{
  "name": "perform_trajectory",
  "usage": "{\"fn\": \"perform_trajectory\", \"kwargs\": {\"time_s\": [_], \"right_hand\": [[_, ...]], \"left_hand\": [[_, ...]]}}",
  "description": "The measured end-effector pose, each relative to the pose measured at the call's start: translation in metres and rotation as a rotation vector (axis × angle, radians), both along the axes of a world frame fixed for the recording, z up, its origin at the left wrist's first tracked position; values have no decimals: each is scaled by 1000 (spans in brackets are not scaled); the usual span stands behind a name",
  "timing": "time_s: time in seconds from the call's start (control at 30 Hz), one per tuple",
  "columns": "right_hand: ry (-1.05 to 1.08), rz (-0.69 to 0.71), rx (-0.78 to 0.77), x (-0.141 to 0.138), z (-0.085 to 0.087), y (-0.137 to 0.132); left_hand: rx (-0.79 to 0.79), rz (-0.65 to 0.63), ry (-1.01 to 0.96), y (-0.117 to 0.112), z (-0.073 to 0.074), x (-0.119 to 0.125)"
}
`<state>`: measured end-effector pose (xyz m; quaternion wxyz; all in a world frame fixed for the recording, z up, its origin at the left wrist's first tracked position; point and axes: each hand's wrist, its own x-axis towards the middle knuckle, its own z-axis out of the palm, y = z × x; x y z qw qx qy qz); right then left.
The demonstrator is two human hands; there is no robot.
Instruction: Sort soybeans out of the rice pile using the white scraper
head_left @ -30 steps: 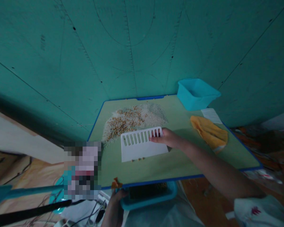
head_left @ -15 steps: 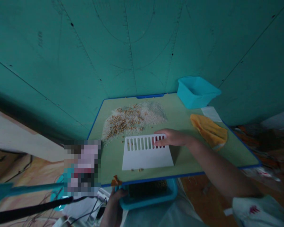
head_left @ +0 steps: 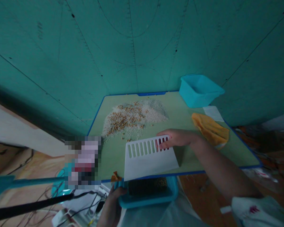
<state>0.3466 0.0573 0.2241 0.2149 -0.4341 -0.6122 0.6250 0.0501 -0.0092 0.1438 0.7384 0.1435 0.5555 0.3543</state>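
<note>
My right hand grips the slotted top edge of a white plastic scraper, fingers closed over it. The scraper's lower edge sits at the near rim of the green board. Below that rim my left hand holds a blue tray by its left end; brown grains lie inside it. A pile of white rice mixed with brown grains covers the far left part of the board.
An empty blue tub stands at the board's far right corner. An orange cloth and a white paper slip lie to the right. Cables and a blue bar fill the lower left. A teal wall rises behind.
My right hand has dragged the scraper toward me, from mid-board to the near edge. The loose grains in front of it are no longer on the board. My left hand stays on the tray.
</note>
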Motion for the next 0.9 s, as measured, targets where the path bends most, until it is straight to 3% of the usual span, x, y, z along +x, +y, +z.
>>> {"fn": "perform_trajectory", "kwargs": {"time_s": [0.07,0.17,0.27,0.37,0.57,0.9], "right_hand": [[82,-196,28,1,-3,3],[241,-561,51,3,-8,11],[390,-760,43,5,-12,19],[457,-788,28,6,-16,24],[388,-763,93,-2,-25,24],[316,-713,132,-7,-32,24]], "left_hand": [[5,-5,11,1,-4,-4],[-33,-42,66,7,-21,-16],[-111,-108,142,14,-39,-28],[-128,-116,119,8,-39,-29],[-34,-57,17,-21,-16,-19],[-49,-81,22,-29,-21,-22]]}}
